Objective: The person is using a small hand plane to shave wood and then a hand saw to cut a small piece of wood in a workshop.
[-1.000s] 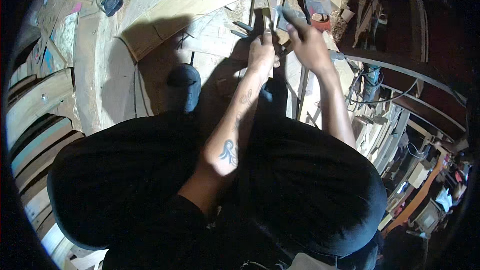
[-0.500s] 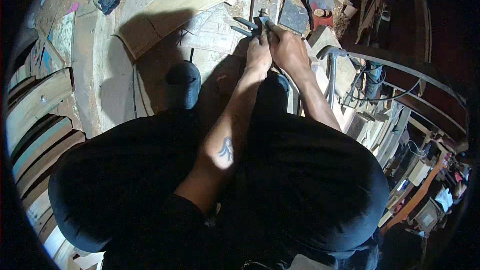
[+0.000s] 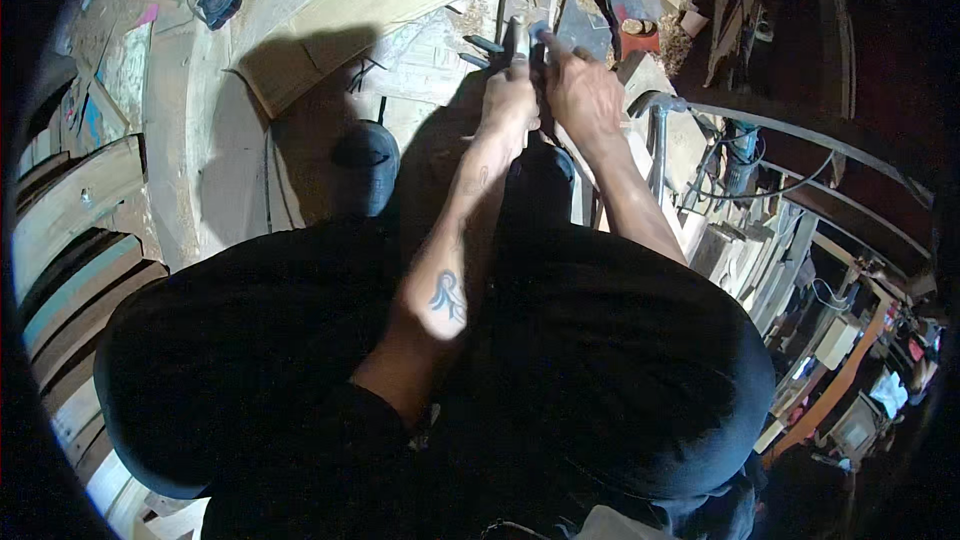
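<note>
My left hand (image 3: 510, 102) is closed beyond my right shoe, around something narrow that I cannot make out. A pale, narrow end (image 3: 521, 38) juts forward from it; whether this is a finger or the held thing is unclear. Close on its right, my right hand (image 3: 584, 95) has curled fingers, with the foremost at a small bluish spot (image 3: 540, 32). What it grips is hidden. Two dark slim bars (image 3: 484, 44) lie just left of my left hand. Ahead of my right hand is a flat dark grey piece (image 3: 584, 28).
A handsaw (image 3: 640, 37) with a red handle and a hammer (image 3: 660, 105) lie to the right. Farther right is a corded teal power tool (image 3: 743, 148). A curved pale board (image 3: 385, 15) and a tape measure (image 3: 218, 5) lie left. Stacked boards (image 3: 85, 285) flank my left knee.
My hands have moved slightly apart; before, they met around a small flat grey piece. The left has drawn back a little, and the pale narrow end now shows ahead of it.
</note>
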Demonstrator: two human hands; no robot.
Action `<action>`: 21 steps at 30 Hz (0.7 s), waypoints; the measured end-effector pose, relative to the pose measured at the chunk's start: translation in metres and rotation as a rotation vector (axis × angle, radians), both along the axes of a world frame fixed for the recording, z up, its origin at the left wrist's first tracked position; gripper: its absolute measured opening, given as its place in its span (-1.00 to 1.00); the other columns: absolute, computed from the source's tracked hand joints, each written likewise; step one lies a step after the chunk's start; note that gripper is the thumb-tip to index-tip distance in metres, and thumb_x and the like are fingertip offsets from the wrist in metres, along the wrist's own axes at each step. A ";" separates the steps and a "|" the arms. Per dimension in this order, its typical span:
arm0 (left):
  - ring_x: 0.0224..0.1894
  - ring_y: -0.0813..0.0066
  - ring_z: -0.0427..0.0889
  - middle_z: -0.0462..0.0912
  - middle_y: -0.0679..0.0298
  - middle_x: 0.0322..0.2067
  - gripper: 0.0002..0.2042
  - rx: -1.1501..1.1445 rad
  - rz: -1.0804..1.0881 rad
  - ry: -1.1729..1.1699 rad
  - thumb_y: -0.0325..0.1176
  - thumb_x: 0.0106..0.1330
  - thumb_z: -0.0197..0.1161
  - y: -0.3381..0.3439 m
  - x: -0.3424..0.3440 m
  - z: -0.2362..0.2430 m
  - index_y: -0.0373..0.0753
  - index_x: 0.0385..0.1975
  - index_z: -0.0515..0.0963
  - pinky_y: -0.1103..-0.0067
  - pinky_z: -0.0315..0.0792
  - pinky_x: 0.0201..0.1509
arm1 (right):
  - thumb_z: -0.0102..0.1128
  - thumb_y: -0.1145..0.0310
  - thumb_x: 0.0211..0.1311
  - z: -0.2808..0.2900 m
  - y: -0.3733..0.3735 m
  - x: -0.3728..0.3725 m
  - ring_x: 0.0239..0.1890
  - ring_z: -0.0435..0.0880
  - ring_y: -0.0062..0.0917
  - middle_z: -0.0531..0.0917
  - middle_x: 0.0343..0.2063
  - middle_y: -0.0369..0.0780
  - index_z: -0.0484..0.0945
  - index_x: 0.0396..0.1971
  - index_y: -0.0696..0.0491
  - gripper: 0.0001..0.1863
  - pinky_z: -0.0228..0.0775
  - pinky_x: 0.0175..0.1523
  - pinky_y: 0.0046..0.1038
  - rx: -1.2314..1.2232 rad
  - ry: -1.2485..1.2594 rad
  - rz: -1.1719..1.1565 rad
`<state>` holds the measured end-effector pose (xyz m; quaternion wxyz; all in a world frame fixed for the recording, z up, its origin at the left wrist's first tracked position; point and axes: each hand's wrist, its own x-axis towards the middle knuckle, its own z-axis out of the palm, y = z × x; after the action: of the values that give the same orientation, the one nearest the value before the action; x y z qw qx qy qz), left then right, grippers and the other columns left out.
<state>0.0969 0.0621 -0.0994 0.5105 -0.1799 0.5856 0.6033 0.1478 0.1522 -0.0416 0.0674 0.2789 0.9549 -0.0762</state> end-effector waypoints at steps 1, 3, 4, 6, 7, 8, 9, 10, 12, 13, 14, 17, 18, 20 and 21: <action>-0.76 0.64 0.21 0.29 0.45 -0.67 -0.56 0.070 0.054 -0.066 0.03 0.58 -0.12 0.000 0.000 0.003 -0.24 -0.32 0.46 0.60 0.12 -0.74 | 0.01 0.29 0.40 0.001 0.021 0.003 -0.30 0.76 -0.04 0.71 -0.23 0.07 0.58 0.17 -0.18 -0.62 0.60 -0.22 -0.07 0.017 0.007 -0.061; -0.74 0.67 0.20 0.28 0.46 -0.67 -0.60 0.145 0.037 -0.121 -0.01 0.60 -0.12 -0.004 -0.003 0.013 -0.21 -0.34 0.40 0.64 0.12 -0.73 | 0.02 0.36 0.40 0.025 0.049 0.002 -0.38 0.77 -0.12 0.73 -0.42 0.03 0.60 0.16 -0.20 -0.62 0.59 -0.27 -0.08 0.024 0.003 -0.190; -0.74 0.67 0.20 0.28 0.46 -0.67 -0.60 0.140 0.033 -0.130 -0.01 0.60 -0.12 -0.002 0.002 0.005 -0.21 -0.34 0.40 0.64 0.12 -0.73 | 0.02 0.39 0.41 0.024 0.055 0.004 -0.42 0.77 -0.15 0.72 -0.51 0.02 0.61 0.15 -0.21 -0.61 0.58 -0.28 -0.09 0.045 0.165 -0.125; -0.78 0.63 0.27 0.36 0.40 -0.68 -0.58 0.154 0.095 -0.174 0.03 0.58 -0.09 0.009 0.014 -0.010 -0.26 -0.21 0.45 0.60 0.13 -0.79 | 0.03 0.36 0.40 0.033 0.046 0.003 -0.35 0.76 -0.09 0.72 -0.45 0.06 0.61 0.16 -0.17 -0.62 0.59 -0.23 -0.10 -0.108 0.069 -0.185; -0.78 0.61 0.30 0.36 0.39 -0.69 -0.57 0.135 0.112 -0.104 0.03 0.58 -0.09 -0.010 0.003 -0.019 -0.25 -0.27 0.48 0.60 0.17 -0.78 | 0.05 0.33 0.37 0.027 0.025 -0.009 -0.28 0.75 -0.03 0.72 -0.39 0.07 0.62 0.14 -0.12 -0.62 0.59 -0.13 -0.10 -0.224 0.144 -0.105; -0.78 0.61 0.30 0.36 0.39 -0.69 -0.57 0.143 0.114 -0.111 0.03 0.58 -0.09 -0.007 0.004 -0.008 -0.25 -0.27 0.48 0.60 0.17 -0.78 | 0.07 0.32 0.33 0.025 0.018 -0.008 -0.20 0.73 0.02 0.71 -0.33 0.09 0.63 0.13 -0.08 -0.61 0.57 -0.04 -0.08 -0.257 0.073 -0.107; -0.77 0.60 0.33 0.37 0.38 -0.69 -0.56 0.065 0.031 -0.065 0.03 0.58 -0.09 -0.002 0.005 0.004 -0.26 -0.28 0.48 0.58 0.21 -0.78 | 0.07 0.32 0.33 0.021 0.015 -0.005 -0.19 0.73 0.02 0.71 -0.32 0.10 0.63 0.12 -0.08 -0.61 0.56 -0.02 -0.07 -0.293 0.041 -0.123; -0.76 0.58 0.36 0.38 0.36 -0.69 -0.55 -0.026 -0.049 -0.013 0.04 0.57 -0.09 -0.004 0.004 0.012 -0.27 -0.30 0.49 0.57 0.26 -0.77 | 0.07 0.32 0.32 0.014 0.008 -0.003 -0.18 0.72 0.03 0.71 -0.32 0.11 0.64 0.11 -0.08 -0.61 0.55 -0.01 -0.06 -0.342 0.014 -0.135; -0.71 0.55 0.39 0.46 0.34 -0.62 -0.51 -0.046 -0.140 0.081 0.10 0.57 -0.12 0.009 0.018 -0.016 -0.25 -0.16 0.54 0.56 0.28 -0.70 | 0.07 0.23 0.40 0.009 0.005 0.003 -0.17 0.70 0.06 0.69 -0.29 0.16 0.66 0.08 0.00 -0.65 0.53 -0.01 -0.06 -0.318 -0.010 -0.143; -0.69 0.53 0.43 0.48 0.31 -0.61 -0.50 -0.075 -0.114 0.158 0.09 0.57 -0.12 0.002 0.014 -0.028 -0.27 -0.11 0.54 0.54 0.31 -0.69 | 0.07 0.21 0.41 0.010 -0.006 -0.007 -0.17 0.70 0.06 0.69 -0.28 0.15 0.65 0.08 0.00 -0.64 0.53 -0.02 -0.05 -0.326 0.008 -0.118; -0.67 0.51 0.48 0.51 0.29 -0.59 -0.49 -0.107 -0.089 0.237 0.08 0.58 -0.12 -0.009 0.009 -0.041 -0.29 -0.06 0.54 0.52 0.33 -0.68 | 0.07 0.19 0.41 0.011 -0.018 -0.016 -0.18 0.70 0.06 0.69 -0.28 0.15 0.65 0.08 -0.01 -0.63 0.53 -0.04 -0.04 -0.336 0.028 -0.094; 0.07 -0.12 0.63 0.60 -0.31 0.01 -0.40 -0.067 -0.119 0.242 0.02 0.56 -0.13 0.003 0.019 -0.041 -0.53 0.11 0.48 0.24 0.49 0.13 | 0.08 0.16 0.41 0.004 -0.007 -0.008 -0.18 0.70 0.05 0.69 -0.27 0.14 0.65 0.09 -0.04 -0.63 0.53 -0.05 -0.04 -0.278 -0.008 -0.089; 0.07 -0.12 0.63 0.60 -0.31 0.01 -0.40 -0.086 -0.114 0.250 0.02 0.56 -0.13 -0.005 0.013 -0.040 -0.53 0.11 0.48 0.24 0.49 0.13 | 0.08 0.16 0.41 0.002 -0.014 -0.012 -0.18 0.70 0.05 0.69 -0.27 0.14 0.65 0.09 -0.04 -0.63 0.53 -0.05 -0.04 -0.297 0.000 -0.081; 0.15 -0.19 0.56 0.59 -0.33 0.00 -0.40 -0.095 -0.154 0.285 0.01 0.56 -0.15 0.010 0.023 -0.040 -0.54 0.09 0.50 0.20 0.39 0.25 | 0.08 0.13 0.40 0.002 -0.005 -0.003 -0.20 0.71 0.03 0.69 -0.28 0.13 0.65 0.10 -0.06 -0.62 0.54 -0.06 -0.05 -0.221 -0.032 -0.090; 0.15 -0.22 0.54 0.58 -0.34 0.01 -0.39 -0.139 -0.150 0.287 0.03 0.55 -0.15 0.021 0.029 -0.040 -0.54 0.05 0.51 0.20 0.39 0.25 | 0.08 0.13 0.40 0.003 0.000 0.001 -0.22 0.71 0.01 0.70 -0.30 0.11 0.65 0.09 -0.07 -0.62 0.55 -0.07 -0.07 -0.182 -0.064 -0.099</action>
<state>0.1255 0.0826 -0.1390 0.4515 -0.0826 0.7047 0.5411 0.1491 0.1521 -0.0387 0.1191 0.3210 0.9264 -0.1567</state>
